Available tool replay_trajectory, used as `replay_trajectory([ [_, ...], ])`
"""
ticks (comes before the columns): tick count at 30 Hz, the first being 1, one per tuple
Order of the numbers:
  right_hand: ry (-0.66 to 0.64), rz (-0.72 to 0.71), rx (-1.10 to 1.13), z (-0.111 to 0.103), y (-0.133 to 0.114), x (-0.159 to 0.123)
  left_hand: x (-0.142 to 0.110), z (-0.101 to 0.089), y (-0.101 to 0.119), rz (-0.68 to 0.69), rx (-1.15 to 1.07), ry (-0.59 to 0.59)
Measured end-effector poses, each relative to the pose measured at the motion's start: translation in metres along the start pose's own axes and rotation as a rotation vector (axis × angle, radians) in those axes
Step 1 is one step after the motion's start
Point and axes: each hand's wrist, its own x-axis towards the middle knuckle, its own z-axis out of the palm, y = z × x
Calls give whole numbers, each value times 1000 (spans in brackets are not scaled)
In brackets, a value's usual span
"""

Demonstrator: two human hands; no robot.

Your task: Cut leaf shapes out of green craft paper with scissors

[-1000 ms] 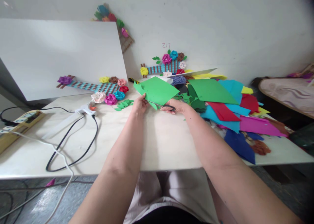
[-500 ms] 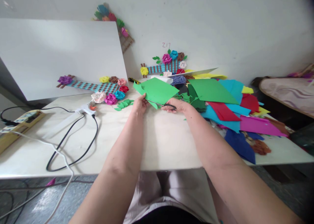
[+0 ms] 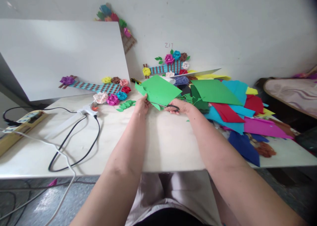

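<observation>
Two hands work mid-frame: the left hand [image 3: 143, 104] has its fingers clamped on the near edge of a green sheet [image 3: 159, 90], while the right hand [image 3: 177, 107] grips black-handled scissors [image 3: 172, 107] at the sheet's lower edge.

The green sheet [image 3: 159, 90] at your twelve o'clock looks like smooth, matt paper. The scissors' handles [image 3: 174, 107] look like dark plastic. Toward two o'clock, the coloured sheets [image 3: 229, 113] are matt, the bundled cord [image 3: 181, 80] fibrous. Your desk [image 3: 170, 146] looks smooth, faintly glossy; at ten o'clock, the white board [image 3: 64, 54] has a soft sheen.
</observation>
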Motion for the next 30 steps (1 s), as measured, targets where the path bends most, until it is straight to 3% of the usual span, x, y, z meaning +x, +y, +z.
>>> replay_trajectory([
  [16,31,43,42,2,0,-2,4,-5,-4,59,54,-49],
  [30,103,71,-2,7,-1,0,10,-5,-6,72,52,-18],
])
